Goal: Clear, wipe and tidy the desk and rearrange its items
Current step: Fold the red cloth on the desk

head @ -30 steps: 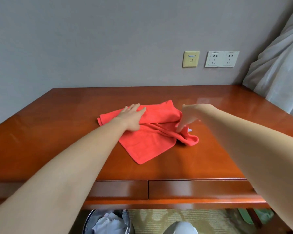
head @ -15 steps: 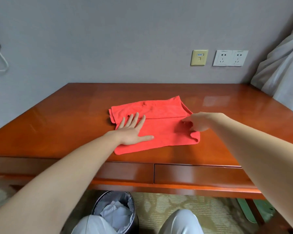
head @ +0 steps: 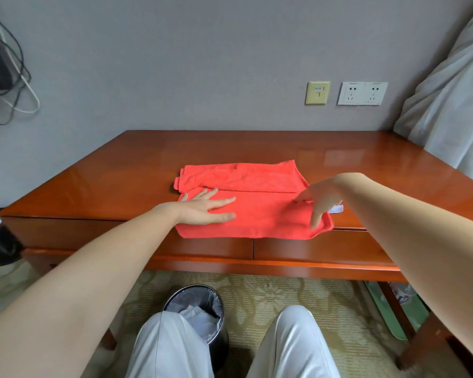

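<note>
Grey wall backs a glossy red-brown table (head: 366,165), with a double socket (head: 362,93) and a beige plate (head: 317,92) above its far right side. On the table, close to the near edge and about midway across, lies a red cloth (head: 257,211), folded into a rough rectangle with one fold line running left to right. The left grip (head: 202,211) lies flat on the cloth's left part, fingers straight and spread, holding nothing. The right grip (head: 320,197) rests on the cloth's right end, forefinger and thumb stretched out and pressing down, nothing pinched. A small white tag (head: 336,209) shows just beside it. Below the table stands a bin (head: 200,309) with crumpled paper.
</note>
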A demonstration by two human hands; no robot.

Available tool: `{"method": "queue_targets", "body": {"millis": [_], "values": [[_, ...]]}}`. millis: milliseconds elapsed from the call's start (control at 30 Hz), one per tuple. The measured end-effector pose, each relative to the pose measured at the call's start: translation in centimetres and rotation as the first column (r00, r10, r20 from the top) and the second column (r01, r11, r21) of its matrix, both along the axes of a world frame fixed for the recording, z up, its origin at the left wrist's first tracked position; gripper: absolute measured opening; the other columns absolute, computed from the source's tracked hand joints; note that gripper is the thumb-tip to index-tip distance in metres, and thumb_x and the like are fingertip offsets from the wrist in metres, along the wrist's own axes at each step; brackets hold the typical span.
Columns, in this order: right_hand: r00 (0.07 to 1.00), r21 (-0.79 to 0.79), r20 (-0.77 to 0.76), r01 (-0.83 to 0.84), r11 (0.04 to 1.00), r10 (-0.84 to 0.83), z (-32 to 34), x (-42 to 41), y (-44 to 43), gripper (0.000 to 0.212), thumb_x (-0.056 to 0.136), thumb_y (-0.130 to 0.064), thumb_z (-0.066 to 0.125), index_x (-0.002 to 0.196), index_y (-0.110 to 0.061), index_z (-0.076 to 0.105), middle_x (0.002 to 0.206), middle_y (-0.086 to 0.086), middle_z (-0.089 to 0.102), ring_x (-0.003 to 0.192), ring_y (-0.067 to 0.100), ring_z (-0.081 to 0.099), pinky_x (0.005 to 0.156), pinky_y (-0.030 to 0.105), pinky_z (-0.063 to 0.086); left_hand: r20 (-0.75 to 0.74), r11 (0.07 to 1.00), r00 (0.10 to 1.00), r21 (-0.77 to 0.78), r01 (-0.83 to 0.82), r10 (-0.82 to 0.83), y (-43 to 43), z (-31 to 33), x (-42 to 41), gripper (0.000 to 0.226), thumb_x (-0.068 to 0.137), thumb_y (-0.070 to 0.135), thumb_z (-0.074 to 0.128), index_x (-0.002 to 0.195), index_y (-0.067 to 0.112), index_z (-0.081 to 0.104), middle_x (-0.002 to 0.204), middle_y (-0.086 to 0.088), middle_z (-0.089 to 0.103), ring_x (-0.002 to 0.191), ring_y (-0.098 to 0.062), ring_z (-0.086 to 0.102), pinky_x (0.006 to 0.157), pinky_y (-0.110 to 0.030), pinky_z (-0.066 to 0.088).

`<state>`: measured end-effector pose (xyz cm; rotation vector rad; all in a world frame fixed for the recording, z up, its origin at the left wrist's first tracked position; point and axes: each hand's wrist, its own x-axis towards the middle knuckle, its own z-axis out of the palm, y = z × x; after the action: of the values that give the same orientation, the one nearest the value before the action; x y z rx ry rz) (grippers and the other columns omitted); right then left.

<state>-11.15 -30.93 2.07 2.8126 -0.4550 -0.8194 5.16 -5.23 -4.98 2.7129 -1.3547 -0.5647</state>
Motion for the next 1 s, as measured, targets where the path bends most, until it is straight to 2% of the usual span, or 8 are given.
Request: {"method": "queue_targets", "body": {"millis": [67,133,200,300,500,600,700,1000], "values": [[0.996,0.025,0.093,0.009,1.0,-0.011,0.2,-0.2,0.1,0.064,0.079,-0.051,0.07,0.137,-0.028,0.054,0.137,-0.002,0.055,0.119,0.023,0.054,0.098,0.033,0.046,-0.043,0.985,0.997,-0.157,-0.077,0.071,0.0,0.7,0.3,0.094,0.061,0.102,0.021,0.141,0.057,0.038,0.161,0.003,0.022,0.151,-0.022,0.015,0.122,-0.052,0.01],[0.979,0.046,0.201,0.038,0.998,-0.046,0.2,0.1,0.0,0.049,0.081,-0.045,0.071,0.126,-0.028,0.062,0.123,-0.001,0.063,0.106,0.023,0.058,0.092,0.033,0.05,0.049,0.955,0.99,-0.273,-0.116,0.134,-0.1,1.2,0.8,0.059,0.088,0.074,0.043,0.135,0.04,0.053,0.144,-0.002,0.044,0.138,-0.024,0.038,0.116,-0.046,0.028],[0.949,0.062,0.302,0.079,0.995,-0.094,-0.1,0.9,-0.2,0.048,0.081,-0.039,0.073,0.126,-0.036,0.06,0.121,0.001,0.062,0.105,0.026,0.059,0.087,0.034,0.05,0.212,0.934,0.953,-0.329,-0.14,0.218,-0.3,1.4,1.7,0.035,0.099,0.035,0.053,0.134,0.028,0.053,0.136,-0.005,0.044,0.13,-0.026,0.046,0.11,-0.044,0.036],[0.895,0.054,0.428,0.114,0.992,-0.126,-0.7,2.6,-0.6,0.047,0.089,-0.028,0.062,0.133,-0.042,0.051,0.126,0.003,0.057,0.111,0.029,0.059,0.079,0.032,0.043,0.318,0.939,0.894,-0.24,-0.245,0.314,-0.7,2.1,2.9,0.04,0.097,0.015,0.049,0.136,0.022,0.045,0.134,-0.008,0.037,0.121,-0.032,0.05,0.097,-0.046,0.046],[0.881,0.075,0.448,0.132,0.988,-0.152,-2.0,6.3,-1.9,0.036,0.089,-0.036,0.062,0.124,-0.043,0.057,0.122,0.003,0.058,0.111,0.029,0.06,0.078,0.031,0.04,0.496,0.937,0.799,-0.103,-0.334,0.339,-2.7,3.2,6.5,0.042,0.095,0.021,0.055,0.134,0.017,0.041,0.127,-0.009,0.052,0.112,-0.036,0.06,0.074,-0.038,0.04],[0.847,0.045,0.508,0.158,0.986,-0.159,-0.7,8.6,-3.7,0.028,0.088,-0.033,0.057,0.116,-0.033,0.063,0.116,0.005,0.063,0.105,0.031,0.063,0.076,0.032,0.043,0.535,0.931,0.763,-0.175,-0.32,0.363,-4.4,4.5,8.9,0.026,0.095,0.02,0.049,0.12,0.019,0.058,0.12,-0.011,0.063,0.11,-0.038,0.062,0.073,-0.037,0.041],[0.747,0.053,0.629,0.237,0.97,-0.217,1.4,11.3,-6.2,0.03,0.088,-0.03,0.052,0.115,-0.021,0.062,0.113,0.012,0.064,0.104,0.035,0.062,0.074,0.035,0.042,0.499,0.897,0.75,-0.317,-0.308,0.434,-7.1,5.9,11.9,0.028,0.096,0.013,0.045,0.12,0.015,0.058,0.121,-0.014,0.06,0.111,-0.042,0.06,0.08,-0.042,0.047],[0.544,0.34,0.689,0.341,0.877,-0.479,0.2,20.6,-12.2,0.03,0.084,-0.02,0.056,0.109,-0.031,0.069,0.112,0.011,0.064,0.103,0.038,0.062,0.074,0.034,0.043,0.438,0.869,0.752,-0.303,-0.392,0.492,-13.5,5.6,21.9,0.033,0.095,0.01,0.048,0.124,0.019,0.061,0.129,-0.013,0.06,0.119,-0.038,0.058,0.087,-0.042,0.047]]}}
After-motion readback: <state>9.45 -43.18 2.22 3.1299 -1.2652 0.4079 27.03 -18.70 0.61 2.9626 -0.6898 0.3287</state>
